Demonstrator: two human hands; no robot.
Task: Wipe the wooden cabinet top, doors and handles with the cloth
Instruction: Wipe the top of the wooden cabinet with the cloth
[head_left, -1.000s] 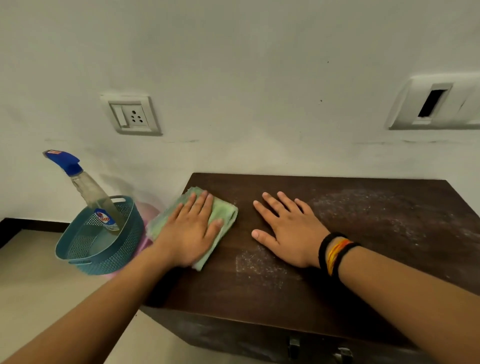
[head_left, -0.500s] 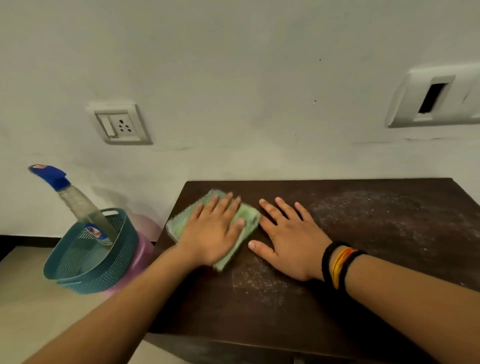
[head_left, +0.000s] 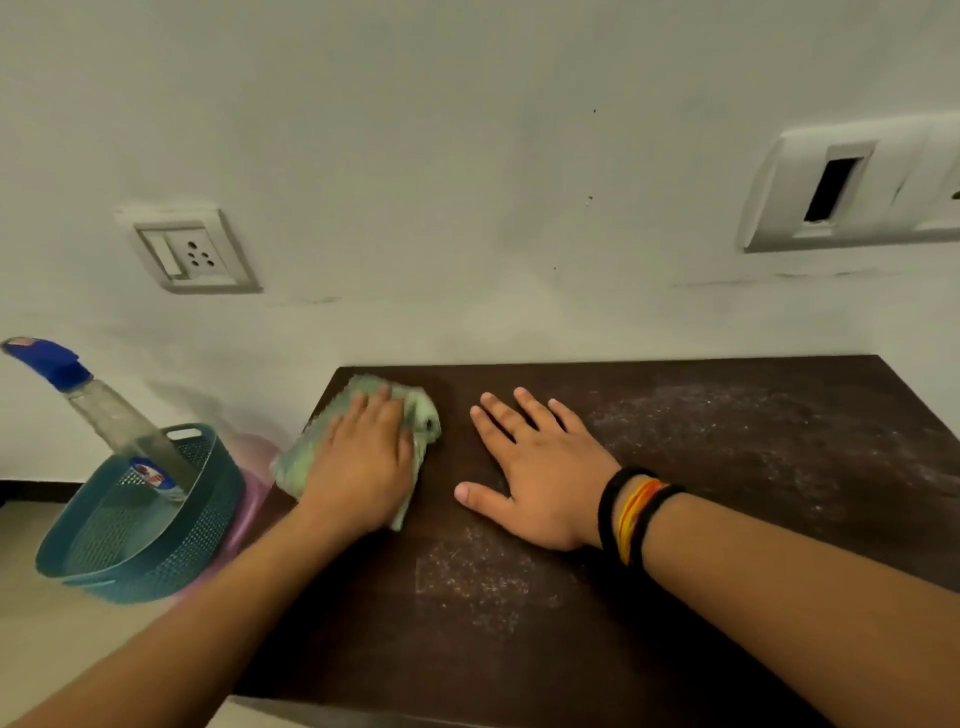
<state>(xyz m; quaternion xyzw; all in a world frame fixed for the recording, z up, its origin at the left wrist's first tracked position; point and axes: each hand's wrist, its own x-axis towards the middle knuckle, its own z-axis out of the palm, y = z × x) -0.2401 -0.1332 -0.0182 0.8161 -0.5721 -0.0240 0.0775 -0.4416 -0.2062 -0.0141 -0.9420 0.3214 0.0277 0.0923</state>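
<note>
Dusty cabinet top (head_left: 727, 467): left hand (head_left: 363, 467) presses cloth (head_left: 421, 415) flat.

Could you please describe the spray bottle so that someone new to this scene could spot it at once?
Look left of the dark wooden cabinet top, down by the floor, where a teal perforated basket sits. The spray bottle leans inside it, its neck rising above the rim. It alone has a clear body and a bright blue trigger head.

Bare forearms, no sleeves. Right wrist: stacked bands (head_left: 631, 512), two black cords flanking orange and yellow threads. Left hand (head_left: 361, 467) unadorned, no rings seen.
</note>
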